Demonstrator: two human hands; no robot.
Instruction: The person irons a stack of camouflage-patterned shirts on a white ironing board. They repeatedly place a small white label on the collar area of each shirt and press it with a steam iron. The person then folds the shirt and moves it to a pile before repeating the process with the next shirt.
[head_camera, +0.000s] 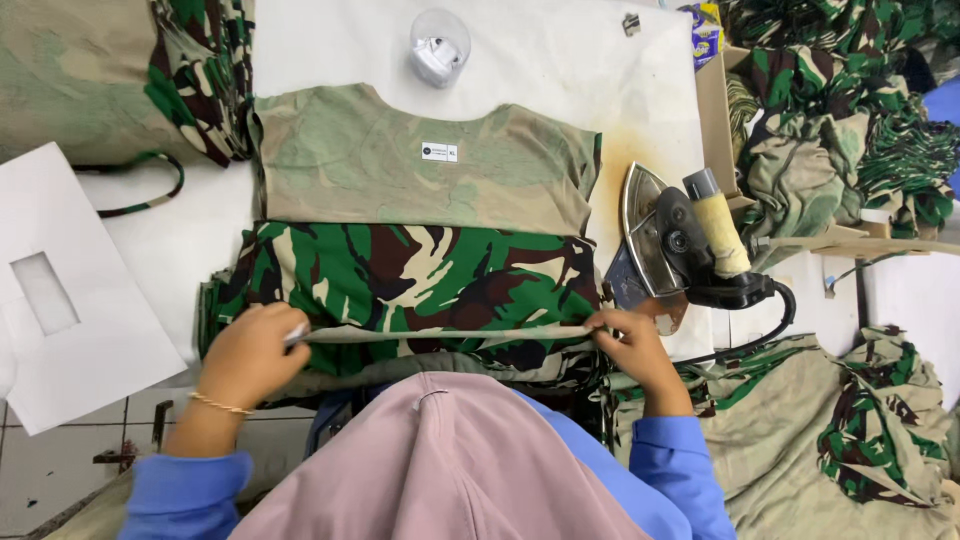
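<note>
Item: camouflage shirt (420, 270), folded, lying flat on the white bench (560, 60) directly ahead of the person. Upper half shows the pale inside-out face with a small white label (439, 151); lower half shows green, brown and black pattern.

Hands: left hand (250, 355) and right hand (630, 345) each pinch 1 end of the shirt's near folded edge (440, 334), fingers closed on cloth. Edge runs left to right between them, its long axis crosswise to the person; both hands equally near.

Adjacent: electric iron (680, 245) upended just right of the shirt, close to the right hand; clear plastic cup (438, 45) beyond; white cardboard template (70, 290) at left; heaps of camouflage garments (850, 110) at right.
</note>
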